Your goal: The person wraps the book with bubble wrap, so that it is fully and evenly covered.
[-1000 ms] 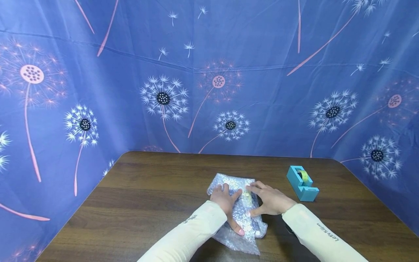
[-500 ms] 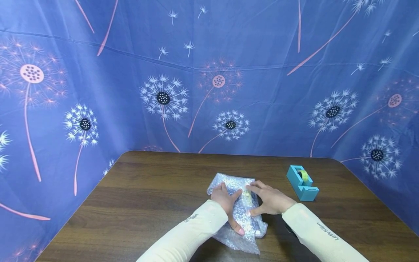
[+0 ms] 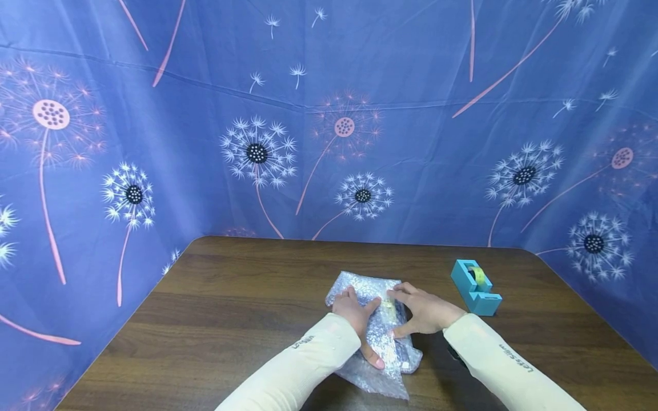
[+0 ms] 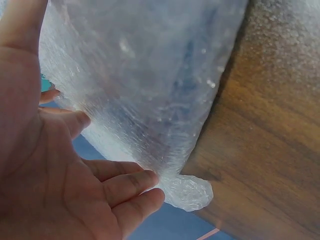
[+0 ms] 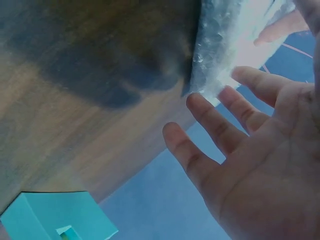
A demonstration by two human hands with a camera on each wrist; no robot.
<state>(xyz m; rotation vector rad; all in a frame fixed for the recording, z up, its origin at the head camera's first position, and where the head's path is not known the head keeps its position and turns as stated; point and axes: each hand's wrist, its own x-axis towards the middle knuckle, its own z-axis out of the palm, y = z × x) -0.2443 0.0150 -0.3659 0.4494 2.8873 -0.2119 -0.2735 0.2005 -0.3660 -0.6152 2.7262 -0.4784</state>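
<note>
A parcel of clear bubble wrap [image 3: 381, 337] lies flat on the wooden table; what it wraps cannot be made out. A short yellowish strip of tape [image 3: 389, 311] shows on its upper right part. My left hand [image 3: 354, 321] rests across the parcel's left side, thumb stretched toward its near end. In the left wrist view, that hand's fingertips [image 4: 147, 177] touch the wrap near a bunched corner. At the parcel's right side is my right hand [image 3: 429, 313], its index finger and thumb at the wrap beside the tape. Its fingers are extended in the right wrist view.
A turquoise tape dispenser [image 3: 475, 290] with a yellow roll stands to the right of my right hand. Behind the brown table [image 3: 231, 319] hangs a blue dandelion-print cloth [image 3: 421, 142], which also runs along both sides.
My left hand's fingers have drawn slightly closer together on the wrap since a second ago. The right hand, parcel and dispenser keep their places.
</note>
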